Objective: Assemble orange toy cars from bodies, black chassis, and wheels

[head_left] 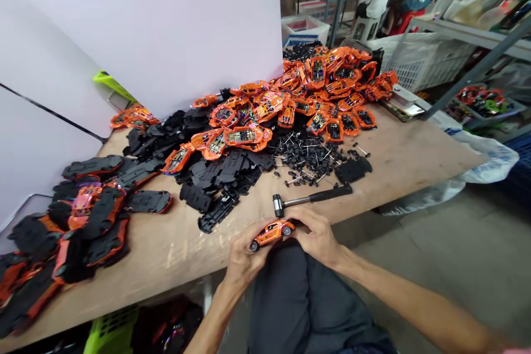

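Snugly, the left hand (244, 254) and right hand (315, 238) cup a small orange die-cast toy car (271, 234) between them, fingers curled around its glossy ends and its black wheels showing. The car is held just above the dark trousers (307, 298) on the person's lap. At 12 o'clock, just past the hands, a short hammer (311, 198) with a black rubber grip lies on the plywood table (415, 160). Beyond it sit a heap of black wheels and thin metal pins (307, 157), then a mound of shiny orange car shells (319, 88). Matte black plastic chassis plates (219, 177) spread at 11 o'clock, and black-based orange car bodies (95, 215) pile up at 9 o'clock.
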`<state>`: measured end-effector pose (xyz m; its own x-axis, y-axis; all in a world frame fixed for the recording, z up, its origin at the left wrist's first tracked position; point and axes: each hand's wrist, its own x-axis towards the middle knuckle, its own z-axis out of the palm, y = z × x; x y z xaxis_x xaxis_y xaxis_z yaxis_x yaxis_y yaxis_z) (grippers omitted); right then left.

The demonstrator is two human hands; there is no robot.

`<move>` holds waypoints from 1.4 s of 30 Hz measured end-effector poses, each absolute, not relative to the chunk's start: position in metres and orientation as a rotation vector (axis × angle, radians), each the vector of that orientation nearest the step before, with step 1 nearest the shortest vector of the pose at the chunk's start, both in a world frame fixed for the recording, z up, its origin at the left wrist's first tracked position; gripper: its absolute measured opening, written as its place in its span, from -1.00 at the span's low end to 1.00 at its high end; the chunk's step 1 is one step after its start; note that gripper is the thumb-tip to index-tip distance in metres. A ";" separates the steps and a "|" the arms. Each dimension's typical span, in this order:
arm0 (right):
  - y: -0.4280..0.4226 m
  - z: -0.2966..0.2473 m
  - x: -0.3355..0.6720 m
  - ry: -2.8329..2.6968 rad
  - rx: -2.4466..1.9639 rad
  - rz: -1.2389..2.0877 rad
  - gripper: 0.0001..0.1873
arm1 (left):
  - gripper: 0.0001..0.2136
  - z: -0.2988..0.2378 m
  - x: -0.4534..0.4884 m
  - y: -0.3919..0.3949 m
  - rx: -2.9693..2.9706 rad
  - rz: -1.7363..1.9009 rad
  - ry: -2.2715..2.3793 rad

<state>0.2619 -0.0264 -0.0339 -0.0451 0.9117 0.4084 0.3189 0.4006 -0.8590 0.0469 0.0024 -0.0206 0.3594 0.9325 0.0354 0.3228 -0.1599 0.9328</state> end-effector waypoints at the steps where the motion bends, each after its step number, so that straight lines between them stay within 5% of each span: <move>1: -0.026 -0.031 0.261 -1.603 -1.108 0.697 -0.80 | -0.71 -0.020 0.047 0.003 1.638 0.812 1.141; 12: -0.038 0.017 0.244 -1.628 -1.128 0.837 -0.87 | -0.58 0.005 0.044 -0.029 1.403 0.781 1.174; 15: -0.032 -0.005 0.253 -1.665 -1.206 1.022 -0.67 | -0.61 0.016 0.022 -0.023 1.499 0.774 1.237; 18: -0.015 -0.021 0.269 -1.647 -1.253 0.967 -0.39 | -0.62 0.042 -0.049 0.020 1.511 1.146 1.608; 21: -0.002 -0.019 0.282 -1.630 -1.348 0.845 -0.49 | -0.51 0.070 -0.153 0.079 1.606 1.492 2.096; 26: 0.021 -0.004 0.264 -1.785 -1.314 0.596 -0.61 | -0.49 0.089 -0.246 0.142 1.776 1.234 2.567; 33: 0.118 0.009 0.196 -2.199 -1.017 0.333 -0.44 | -0.56 0.033 -0.114 0.122 2.299 1.004 1.772; 38: 0.182 0.022 0.186 -1.997 -0.930 0.577 -0.74 | -0.43 0.009 -0.040 0.111 2.216 1.085 1.591; 42: 0.203 0.046 0.192 -1.791 -0.971 0.632 -0.65 | -0.45 0.034 -0.017 0.127 1.955 1.327 1.375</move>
<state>0.1922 0.2025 0.0463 -0.2150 0.8367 0.5036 0.3355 0.5476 -0.7665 -0.0170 0.1270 0.0337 0.0632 0.8824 0.4662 0.4972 -0.4328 0.7520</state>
